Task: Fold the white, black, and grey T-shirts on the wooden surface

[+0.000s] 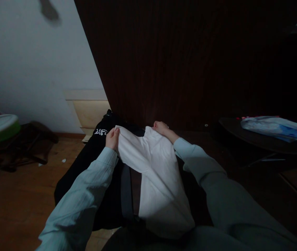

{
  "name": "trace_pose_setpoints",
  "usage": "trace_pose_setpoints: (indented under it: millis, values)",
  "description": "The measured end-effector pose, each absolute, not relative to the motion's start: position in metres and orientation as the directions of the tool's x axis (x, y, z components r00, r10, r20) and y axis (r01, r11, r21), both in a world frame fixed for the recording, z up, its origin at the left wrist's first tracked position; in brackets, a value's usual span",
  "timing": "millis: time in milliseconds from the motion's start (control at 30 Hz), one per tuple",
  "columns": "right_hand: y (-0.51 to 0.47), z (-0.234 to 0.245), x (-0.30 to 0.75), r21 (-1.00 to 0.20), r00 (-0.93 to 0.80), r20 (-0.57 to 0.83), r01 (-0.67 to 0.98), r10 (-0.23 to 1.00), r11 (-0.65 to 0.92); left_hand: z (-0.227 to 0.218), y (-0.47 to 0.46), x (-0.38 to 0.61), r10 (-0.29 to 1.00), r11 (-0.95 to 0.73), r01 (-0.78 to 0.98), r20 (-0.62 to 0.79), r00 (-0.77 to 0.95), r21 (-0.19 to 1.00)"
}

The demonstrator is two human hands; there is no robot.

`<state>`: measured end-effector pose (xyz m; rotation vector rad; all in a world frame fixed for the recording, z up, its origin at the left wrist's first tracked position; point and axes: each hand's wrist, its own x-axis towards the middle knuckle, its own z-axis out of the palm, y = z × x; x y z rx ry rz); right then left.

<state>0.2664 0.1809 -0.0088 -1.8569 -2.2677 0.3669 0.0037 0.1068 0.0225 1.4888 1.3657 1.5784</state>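
A white cloth garment (161, 174) hangs spread between my hands and drapes down toward my lap; its exact kind is unclear. My left hand (112, 138) pinches one upper corner of it, thumb on top. At the other upper edge, my right hand (161, 127) is closed on the fabric, fingers curled in. Under and behind the white garment lies black cloth (85, 174) with white lettering, partly covered by my left arm. A dark strap (126, 191) runs down beside the white fabric.
A tall dark wooden panel (158, 62) stands directly ahead, beside a pale wall (33, 62). On the left, a green tub with a whitish top (1, 129) sits on a dark stool (30, 143). At right, a dark round table (232, 132) bears a plastic package (271, 128).
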Motion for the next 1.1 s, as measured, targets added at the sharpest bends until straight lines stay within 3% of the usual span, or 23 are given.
trace_pose_setpoints:
  millis: [200,600,767,1000,1100]
  values:
    - [0.180,-0.017,0.260,-0.373,-0.363,-0.088,0.876,0.928,0.307,0.024,0.107,0.004,0.910,-0.314,0.265,0.369,-0.188,0.912]
    - [0.189,-0.018,0.287,-0.300,-0.280,-0.131,0.926,0.951,0.232,0.026,0.106,0.004,0.892,-0.373,0.229,0.415,-0.176,0.899]
    - [0.184,0.000,0.288,-0.259,-0.143,-0.073,0.959,0.987,0.120,0.020,0.113,0.005,0.878,-0.369,0.286,0.433,-0.206,0.884]
    - [0.148,-0.014,0.264,-0.265,0.013,0.048,0.964,0.999,0.000,-0.010,0.126,-0.001,0.900,-0.055,0.565,0.285,-0.328,0.823]
    - [0.105,-0.036,0.246,-0.387,-0.127,0.133,0.906,0.983,0.169,-0.019,0.127,-0.009,0.900,0.011,0.556,0.234,-0.368,0.831]
